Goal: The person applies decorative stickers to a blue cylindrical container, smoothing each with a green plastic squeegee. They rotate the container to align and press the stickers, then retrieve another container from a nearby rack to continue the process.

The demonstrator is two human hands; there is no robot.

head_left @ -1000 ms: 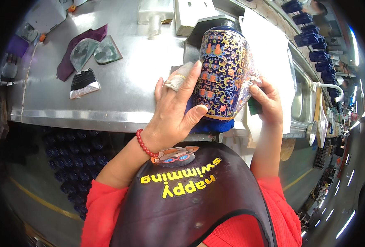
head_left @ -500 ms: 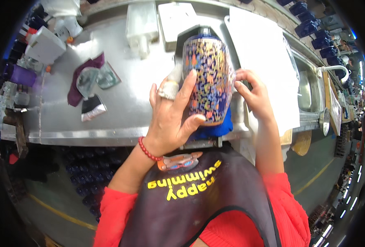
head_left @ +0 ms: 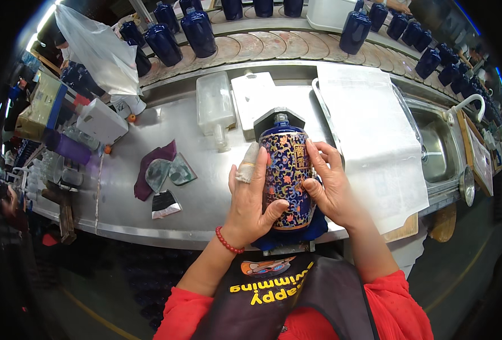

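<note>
A dark blue bottle (head_left: pixel 282 187) with a colourful floral pattern and a gold-lettered panel lies on its back, neck pointing away from me. Its neck end rests by a dark angular holder (head_left: pixel 297 120), its base on a blue cloth (head_left: pixel 313 229). My left hand (head_left: pixel 250 201) grips the bottle's left side, thumb near the base and index finger along the edge. One finger of that hand has a whitish wrap (head_left: pixel 246 170). On the other side, my right hand (head_left: pixel 331 187) presses fingers and thumb along the bottle's right edge. The palm sides of both hands are hidden.
Left on the metal table (head_left: pixel 118 198) lie a purple cloth (head_left: pixel 154 164) and greenish pads (head_left: pixel 181 170). Clear plastic containers (head_left: pixel 214 102) and a white box (head_left: pixel 251 96) stand behind the bottle. White sheeting (head_left: pixel 370 141) and a sink (head_left: pixel 435 150) are at right; a conveyor (head_left: pixel 296 48) carries blue bottles beyond.
My view has shifted so the conveyor now shows. The bottle has turned, bringing its lettered panel into sight. My right hand has moved from beside the bottle's edge onto its front.
</note>
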